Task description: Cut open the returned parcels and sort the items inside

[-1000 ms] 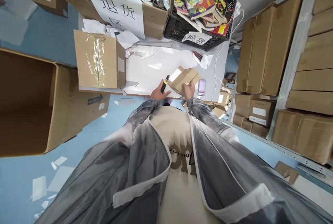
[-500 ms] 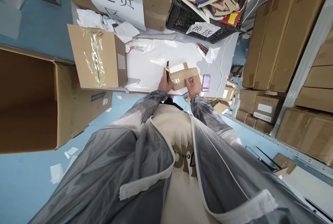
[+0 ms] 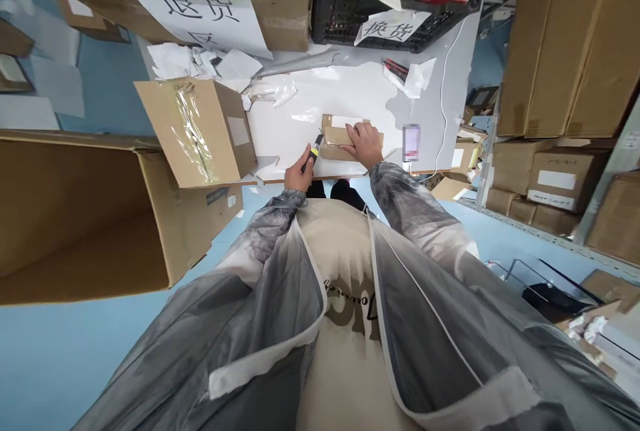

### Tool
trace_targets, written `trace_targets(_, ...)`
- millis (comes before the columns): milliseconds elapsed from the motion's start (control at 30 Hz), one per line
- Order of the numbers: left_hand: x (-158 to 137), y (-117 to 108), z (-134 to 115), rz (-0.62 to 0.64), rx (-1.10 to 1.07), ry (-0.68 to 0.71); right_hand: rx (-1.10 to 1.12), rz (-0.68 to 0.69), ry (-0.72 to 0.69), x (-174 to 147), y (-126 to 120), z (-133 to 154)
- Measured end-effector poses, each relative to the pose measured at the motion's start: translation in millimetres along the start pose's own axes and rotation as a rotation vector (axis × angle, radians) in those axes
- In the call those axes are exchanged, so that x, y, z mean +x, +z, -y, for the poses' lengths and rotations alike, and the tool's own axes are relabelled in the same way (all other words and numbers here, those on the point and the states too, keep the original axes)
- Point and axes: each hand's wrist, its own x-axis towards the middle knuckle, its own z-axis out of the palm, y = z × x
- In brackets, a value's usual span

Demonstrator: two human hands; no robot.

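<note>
The left hand (image 3: 299,175) is closed around a yellow-black knife (image 3: 314,149), its tip at the left edge of the small carton (image 3: 340,141). The right hand (image 3: 365,143) lies spread flat on top, pinning it on the white table (image 3: 350,94). The carton looks light, stiff and slide-prone, best steadied from above, with a phone (image 3: 411,141) just to its right

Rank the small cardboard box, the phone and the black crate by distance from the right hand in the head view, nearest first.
1. small cardboard box: under the right hand, touching.
2. phone: just right, on the table.
3. black crate: at the table's far end.
</note>
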Motion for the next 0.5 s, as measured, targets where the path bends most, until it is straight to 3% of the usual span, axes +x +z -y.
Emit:
trace_targets(233,15.9,-2.0,-18.7,-0.021,0.187,-0.041,-0.074,-0.108,0.063,-9.3,21.8,14.0)
trace_targets(500,26.0,-0.9,-14.7,-0.041,0.163,-0.011,-0.149,-0.122,0.102,-5.9,24.9,10.6)
